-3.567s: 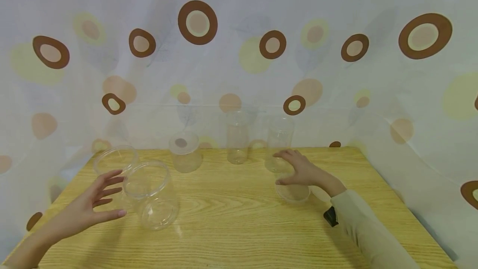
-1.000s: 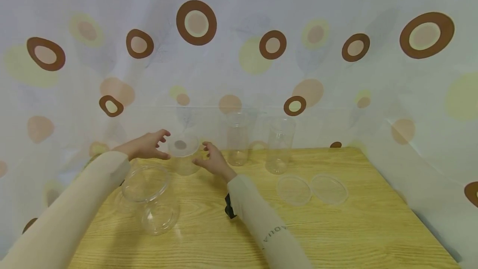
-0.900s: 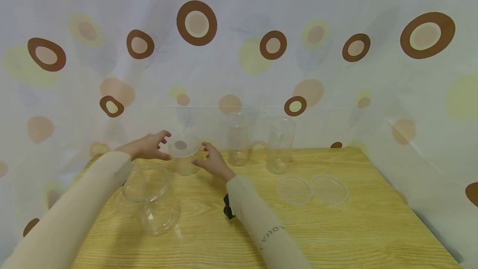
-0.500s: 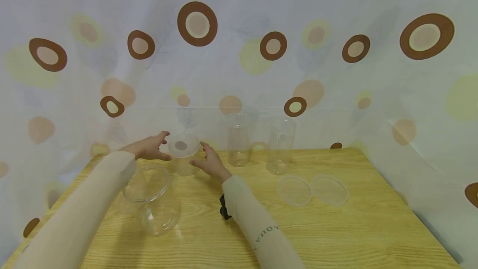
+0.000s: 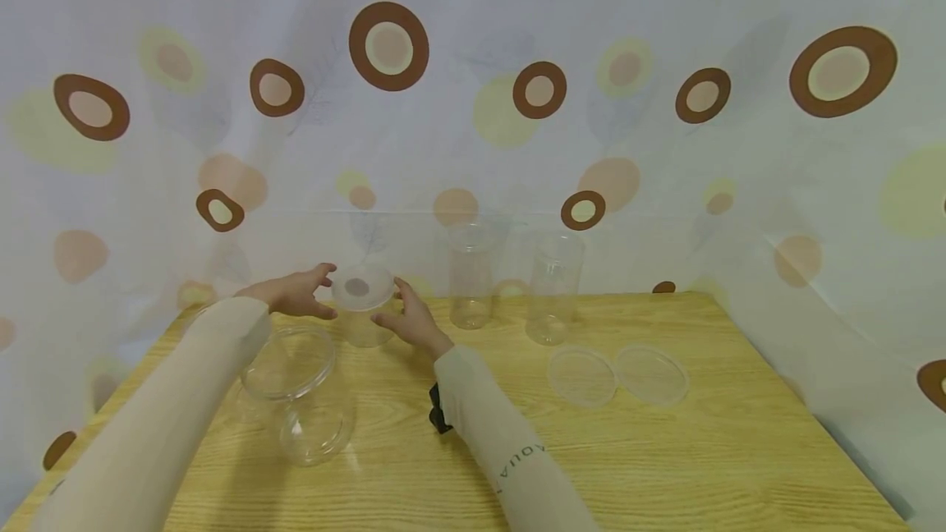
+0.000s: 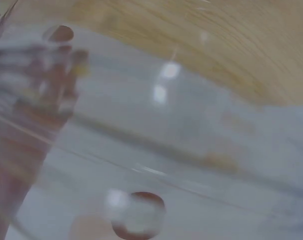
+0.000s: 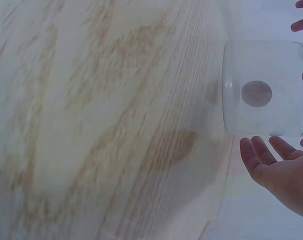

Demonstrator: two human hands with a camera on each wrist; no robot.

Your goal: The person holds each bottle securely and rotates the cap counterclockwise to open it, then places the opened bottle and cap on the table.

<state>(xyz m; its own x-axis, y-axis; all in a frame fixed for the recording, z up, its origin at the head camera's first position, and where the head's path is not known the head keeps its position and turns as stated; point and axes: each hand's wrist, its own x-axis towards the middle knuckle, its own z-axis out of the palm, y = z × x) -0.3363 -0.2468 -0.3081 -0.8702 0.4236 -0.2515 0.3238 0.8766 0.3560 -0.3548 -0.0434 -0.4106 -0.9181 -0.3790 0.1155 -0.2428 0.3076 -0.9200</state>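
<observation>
The head view showed a clear jar upright at the back left of the wooden table, a whitish lid on its top. On its left the left hand held its thumb apart from bent, parted fingers near the lid's edge, and on its right the right hand was spread, thumb toward the front and fingers behind; I could not tell whether either touched it. Both pale sleeves slanted inward, the left one beside a wide open jar.
</observation>
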